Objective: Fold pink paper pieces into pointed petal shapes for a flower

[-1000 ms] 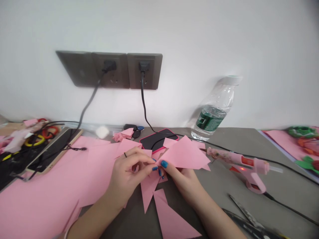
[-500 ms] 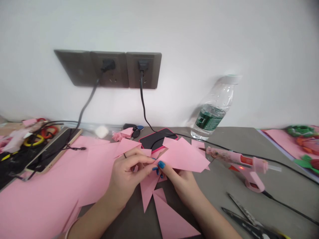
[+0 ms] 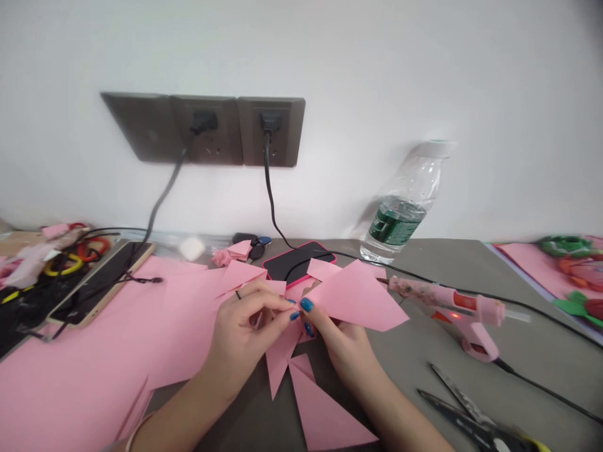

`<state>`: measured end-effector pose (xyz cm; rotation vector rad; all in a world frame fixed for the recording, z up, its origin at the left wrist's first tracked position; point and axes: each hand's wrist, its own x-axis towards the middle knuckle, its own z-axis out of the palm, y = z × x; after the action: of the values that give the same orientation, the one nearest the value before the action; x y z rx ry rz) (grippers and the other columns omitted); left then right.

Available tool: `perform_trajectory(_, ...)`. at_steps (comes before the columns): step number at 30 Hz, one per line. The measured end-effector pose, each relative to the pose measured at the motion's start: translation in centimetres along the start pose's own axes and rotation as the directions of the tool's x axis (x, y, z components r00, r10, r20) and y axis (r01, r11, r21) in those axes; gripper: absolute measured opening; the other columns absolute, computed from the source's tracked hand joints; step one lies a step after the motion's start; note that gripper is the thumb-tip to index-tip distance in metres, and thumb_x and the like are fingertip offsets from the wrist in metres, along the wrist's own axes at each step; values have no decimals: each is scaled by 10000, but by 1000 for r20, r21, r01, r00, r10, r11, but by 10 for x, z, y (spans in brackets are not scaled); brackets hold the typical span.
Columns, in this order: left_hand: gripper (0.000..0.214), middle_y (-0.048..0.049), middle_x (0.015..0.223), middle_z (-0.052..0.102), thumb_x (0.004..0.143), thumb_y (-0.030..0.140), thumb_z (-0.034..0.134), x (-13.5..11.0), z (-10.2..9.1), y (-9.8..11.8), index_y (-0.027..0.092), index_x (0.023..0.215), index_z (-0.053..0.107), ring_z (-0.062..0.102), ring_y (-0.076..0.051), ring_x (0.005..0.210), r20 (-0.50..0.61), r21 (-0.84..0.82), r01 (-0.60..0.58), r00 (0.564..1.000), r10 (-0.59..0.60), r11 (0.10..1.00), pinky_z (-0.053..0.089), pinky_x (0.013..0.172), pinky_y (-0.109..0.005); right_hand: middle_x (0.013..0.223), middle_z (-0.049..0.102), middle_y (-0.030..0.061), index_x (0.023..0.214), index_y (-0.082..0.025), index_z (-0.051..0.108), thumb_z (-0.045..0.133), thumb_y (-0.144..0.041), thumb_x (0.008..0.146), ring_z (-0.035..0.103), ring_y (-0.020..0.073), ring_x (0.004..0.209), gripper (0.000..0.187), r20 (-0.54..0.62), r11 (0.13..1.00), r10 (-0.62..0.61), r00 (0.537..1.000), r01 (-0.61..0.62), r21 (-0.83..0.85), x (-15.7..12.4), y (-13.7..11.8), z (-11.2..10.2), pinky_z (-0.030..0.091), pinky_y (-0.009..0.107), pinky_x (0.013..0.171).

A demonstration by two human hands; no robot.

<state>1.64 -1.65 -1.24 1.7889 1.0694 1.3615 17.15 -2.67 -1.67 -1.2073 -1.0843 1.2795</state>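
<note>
My left hand (image 3: 242, 329) and my right hand (image 3: 339, 342) meet at the middle of the grey table (image 3: 424, 351), both pinching the near corner of a pink paper triangle (image 3: 360, 295). The sheet fans out to the right, above the table. My fingertips with blue nails touch at the paper's tip. Below my hands lie two more pink paper triangles (image 3: 325, 408), pointing away from each other.
A large pink sheet (image 3: 94, 364) covers the left. A pink glue gun (image 3: 452, 311) rests at the right with its cord, scissors (image 3: 471, 417) near the front right. A phone (image 3: 296, 263), a tablet (image 3: 101, 282), a water bottle (image 3: 405, 210) and wall sockets (image 3: 207, 129) stand behind.
The pink triangle in my hands has turned slightly, its far corner swinging lower and further right. My hands stay in the same place.
</note>
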Motion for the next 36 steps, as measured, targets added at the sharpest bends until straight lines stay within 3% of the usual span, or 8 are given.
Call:
perform_trajectory(7, 91, -5, 746, 656, 820, 159, 689, -2, 2, 2, 215, 753, 715, 576, -139, 672, 51, -109, 245, 969, -241, 963, 437, 573, -235, 585, 513, -8, 598, -202, 525, 715, -518, 766, 494, 145, 571, 405, -9, 1000, -16, 1000, 16, -13, -1, 3, 0, 464, 271, 565)
perform_trajectory(13, 130, 17, 659, 563, 839, 232, 664, 2, 2, 2, 187, 719, 642, 505, -116, 611, 126, -242, 387, 922, -366, 890, 403, 560, -219, 604, 580, 9, 614, -201, 554, 758, -507, 728, 552, 165, 588, 385, -68, 999, -14, 998, 17, 41, 0, 4, 0, 491, 274, 553)
perform_trajectory(18, 96, -2, 760, 596, 810, 259, 725, 1, 4, 2, 182, 793, 671, 557, -128, 686, 146, -286, 391, 920, -363, 875, 440, 599, -222, 667, 658, 35, 690, -187, 633, 798, -503, 717, 600, 183, 622, 357, -22, 995, -12, 1000, 14, 103, 0, 6, 1, 506, 280, 561)
perform_trajectory(22, 111, -7, 803, 618, 873, 253, 653, 4, 0, 1, 181, 788, 648, 594, -118, 644, 140, -320, 398, 917, -373, 860, 481, 587, -229, 679, 674, 47, 705, -188, 660, 731, -564, 796, 618, 199, 653, 394, 48, 984, -60, 997, 51, 170, 5, 12, -3, 526, 318, 634)
perform_trajectory(25, 175, -24, 967, 635, 876, 239, 622, 9, -5, 1, 178, 722, 567, 620, -108, 623, 84, -373, 396, 915, -394, 839, 538, 616, -269, 803, 711, 62, 878, -209, 710, 636, -596, 866, 648, 227, 720, 395, 65, 951, -129, 990, 105, 291, 13, 17, -10, 536, 351, 678)
perform_trajectory(29, 231, 9, 796, 608, 793, 157, 667, 13, -8, -1, 185, 644, 493, 621, -125, 685, 20, -353, 366, 923, -384, 861, 532, 625, -234, 951, 739, 72, 1062, -245, 724, 660, -597, 851, 683, 256, 865, 415, 49, 950, -198, 979, 180, 256, 20, 15, -21, 541, 353, 744)
perform_trajectory(36, 45, 38, 701, 643, 842, 186, 677, 10, -6, 0, 197, 804, 654, 636, -98, 593, 73, -340, 386, 920, -385, 857, 556, 565, -184, 839, 736, 48, 820, -213, 741, 813, -430, 754, 665, 195, 791, 238, 132, 992, -94, 987, 82, 97, 17, 6, -19, 525, 289, 717)
